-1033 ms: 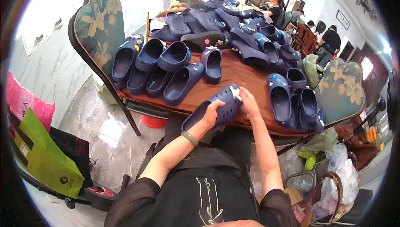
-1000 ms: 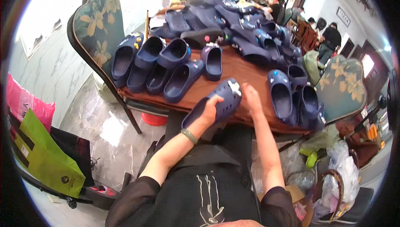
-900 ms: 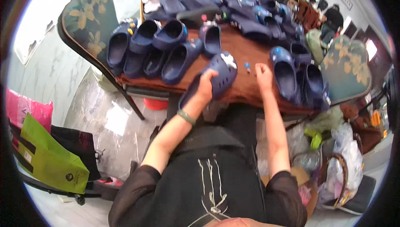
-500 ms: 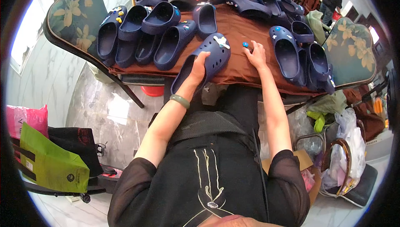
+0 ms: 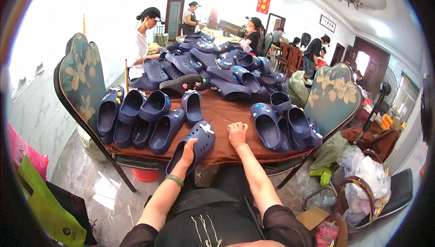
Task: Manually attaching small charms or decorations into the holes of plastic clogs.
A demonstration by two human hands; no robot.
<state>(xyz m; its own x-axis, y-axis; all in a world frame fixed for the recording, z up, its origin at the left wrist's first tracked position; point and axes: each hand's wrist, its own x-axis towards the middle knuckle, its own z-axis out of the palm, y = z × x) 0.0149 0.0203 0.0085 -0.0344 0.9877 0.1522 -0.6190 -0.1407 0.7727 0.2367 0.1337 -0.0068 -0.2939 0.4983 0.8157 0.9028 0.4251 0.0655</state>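
My left hand [image 5: 185, 157] is closed around a navy clog [image 5: 199, 146] at the table's near edge, its thumb inside the foot opening. A white charm [image 5: 207, 129] sits on the toe of that clog. To the right, my right hand [image 5: 237, 136] rests low over the brown tablecloth [image 5: 215, 106] with its fingers curled in. Whatever those fingers may hold is hidden. A row of navy clogs [image 5: 164, 131] with colourful charms stands left of my hands, and another group of clogs [image 5: 266, 128] stands to the right.
A large heap of navy clogs [image 5: 213, 63] covers the table's far part. Chairs with floral backs [image 5: 81, 77] flank both sides. Several people work beyond. Plastic bags [image 5: 362, 170] and a cardboard box [image 5: 312, 217] lie at the lower right; a green bag [image 5: 50, 201] is lower left.
The view has tilted up, showing the room and people. My right hand's fingers have curled in, and the small blue charm beside them is out of sight. My left hand keeps the clog.
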